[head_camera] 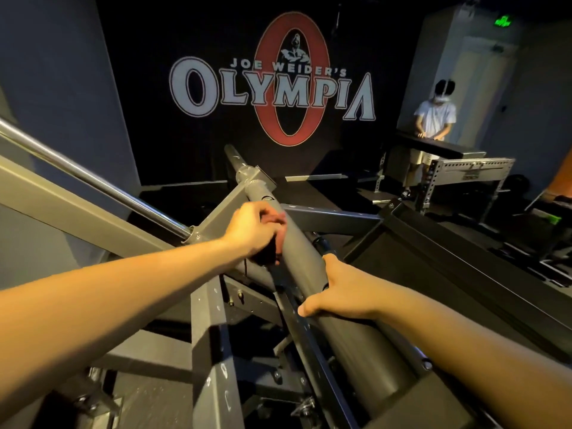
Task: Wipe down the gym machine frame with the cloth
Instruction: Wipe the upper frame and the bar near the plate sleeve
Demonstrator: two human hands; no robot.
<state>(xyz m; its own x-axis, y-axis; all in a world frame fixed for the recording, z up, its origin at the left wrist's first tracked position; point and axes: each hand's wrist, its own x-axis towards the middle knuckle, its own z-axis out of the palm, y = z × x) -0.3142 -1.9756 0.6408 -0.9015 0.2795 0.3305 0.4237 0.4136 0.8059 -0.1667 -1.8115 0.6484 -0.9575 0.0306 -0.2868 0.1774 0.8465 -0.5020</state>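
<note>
A thick grey round tube point(301, 255) of the gym machine frame runs from the far centre down to the lower right. My left hand point(257, 232) grips a dark cloth point(266, 253) and presses it against the left side of this tube. Only a small dark bunch of the cloth shows below the fingers. My right hand point(339, 292) lies lower on the same tube, fingers curled over its far side and thumb along the near edge.
Grey square frame beams point(213, 345) cross below my arms. A chrome rod point(93, 178) slants in from the upper left. A black padded platform point(448, 274) lies to the right. Another person point(435, 119) stands at a bench by a perforated rack point(470, 171) at the far right.
</note>
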